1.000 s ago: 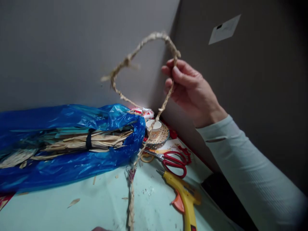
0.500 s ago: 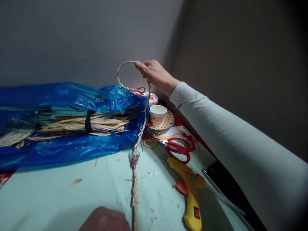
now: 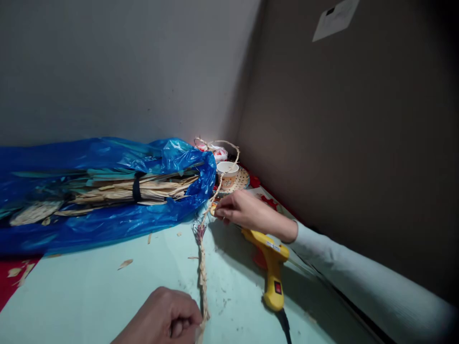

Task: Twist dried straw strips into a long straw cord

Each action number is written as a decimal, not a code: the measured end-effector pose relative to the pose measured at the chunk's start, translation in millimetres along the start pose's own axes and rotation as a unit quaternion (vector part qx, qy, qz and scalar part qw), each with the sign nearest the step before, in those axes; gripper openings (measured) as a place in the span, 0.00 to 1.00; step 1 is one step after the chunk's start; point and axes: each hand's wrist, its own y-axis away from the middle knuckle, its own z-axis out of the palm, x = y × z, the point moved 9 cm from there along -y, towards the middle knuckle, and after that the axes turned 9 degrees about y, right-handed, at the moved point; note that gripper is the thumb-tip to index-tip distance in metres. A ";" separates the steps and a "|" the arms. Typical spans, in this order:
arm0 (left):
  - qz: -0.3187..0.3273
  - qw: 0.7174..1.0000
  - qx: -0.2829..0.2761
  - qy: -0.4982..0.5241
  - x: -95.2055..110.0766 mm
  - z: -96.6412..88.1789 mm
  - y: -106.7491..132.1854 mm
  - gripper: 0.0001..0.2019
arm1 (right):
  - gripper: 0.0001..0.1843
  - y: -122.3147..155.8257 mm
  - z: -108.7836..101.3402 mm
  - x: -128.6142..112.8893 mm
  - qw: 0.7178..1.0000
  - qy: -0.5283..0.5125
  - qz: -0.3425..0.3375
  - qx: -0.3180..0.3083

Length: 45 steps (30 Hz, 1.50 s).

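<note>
A long braided straw cord (image 3: 202, 267) runs up the pale green table (image 3: 89, 296) from the near edge to the far corner, where its end loops over a paper cup (image 3: 227, 173). My left hand (image 3: 168, 319) is closed in a pinch on the cord's near end. My right hand (image 3: 238, 210) rests on the table beside the cord, fingers curled down over the spot where the red scissors lay; the scissors are hidden under it. A small wire clip (image 3: 199, 230) sits on the cord.
A blue plastic bag (image 3: 107, 224) holds a tied bundle of dried husks (image 3: 118, 193) at the left. A yellow glue gun (image 3: 271, 267) lies right of the cord. A woven coaster (image 3: 244, 180) sits under the cup. Grey walls meet at the far corner.
My right hand let the cord's loop drop over the cup and came down to the table by the scissors. My left hand has come into view, pinching the near end.
</note>
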 end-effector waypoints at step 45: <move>0.057 0.952 0.231 0.192 1.3 -85.1 12.6 0.15 | 0.08 -28.9 37.3 2.8 0.908 -0.402 -0.043 -0.109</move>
